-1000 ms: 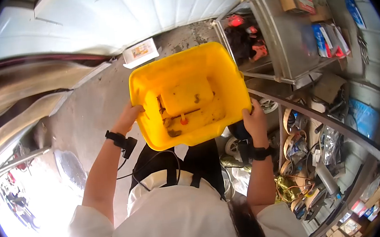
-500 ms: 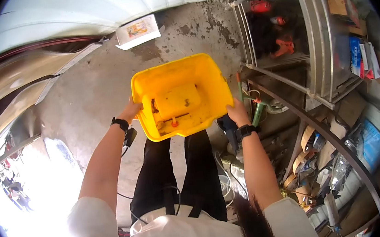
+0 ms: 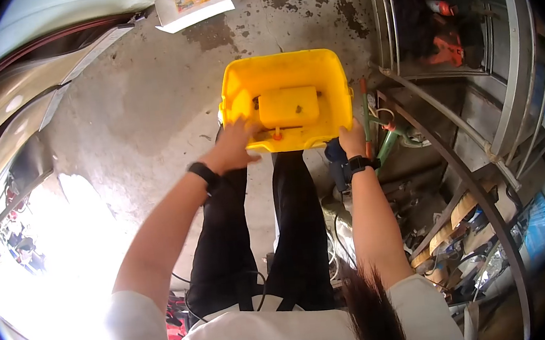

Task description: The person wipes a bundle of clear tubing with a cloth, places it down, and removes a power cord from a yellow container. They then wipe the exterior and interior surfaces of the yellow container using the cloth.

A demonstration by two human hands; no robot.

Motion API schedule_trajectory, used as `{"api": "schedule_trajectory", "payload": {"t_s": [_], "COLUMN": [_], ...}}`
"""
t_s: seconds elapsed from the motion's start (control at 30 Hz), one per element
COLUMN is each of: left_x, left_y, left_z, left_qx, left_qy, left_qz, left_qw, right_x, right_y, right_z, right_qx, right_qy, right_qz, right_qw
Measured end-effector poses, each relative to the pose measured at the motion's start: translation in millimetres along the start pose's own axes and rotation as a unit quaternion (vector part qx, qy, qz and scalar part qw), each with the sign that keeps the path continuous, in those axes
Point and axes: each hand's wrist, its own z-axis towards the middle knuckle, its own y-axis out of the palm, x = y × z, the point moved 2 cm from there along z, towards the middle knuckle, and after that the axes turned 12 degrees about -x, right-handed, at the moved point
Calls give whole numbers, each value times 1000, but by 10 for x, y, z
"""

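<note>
Head view showed the right hand (image 3: 352, 140) gripping the yellow tub (image 3: 283, 71) just ahead of it, while the left hand (image 3: 234, 149) spread loosely over the other near corner (one-sided support could have tipped it).

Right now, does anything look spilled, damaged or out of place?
Mild oddities only: the yellow bin has dark marks inside, so it looks dirty, and blotchy patches mar the floor by the white box. Whether they're wet or old stains isn't clear.
</note>
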Motion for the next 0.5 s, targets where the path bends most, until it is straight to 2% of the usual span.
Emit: {"api": "schedule_trajectory", "payload": {"t_s": [0.03,0.07,0.13,0.23,0.33,0.37,0.47,0.5], "left_x": [137,228,483,429,301,186,103,99], "left_y": [115,418,540,629,698,769,863,886], "left_z": [69,93,118,314,323,318,263,288], "left_qx": [-35,20,132,126,62,70,-11,5], "left_qy": [82,89,5,-44,-82,-55,-52,-69], "left_qz": [-49,33,151,35,27,57,46,50], "left_qw": [995,995,980,990,994,994,998,996], "right_x": [30,26,-10,32,-113,-160,-47,-89], "right_y": [8,4,26,8,-134,-173,-154,-155], "right_z": [37,47,75,39,-108,-140,-13,9], "right_qx": [0,-1,0,4,-16,-26,-21,-27], "right_qy": [-19,-6,18,2,19,28,18,9], "right_qz": [2,-6,-23,-38,-64,-79,-56,-53], "right_qw": [1000,1000,1000,999,998,996,998,998]}}
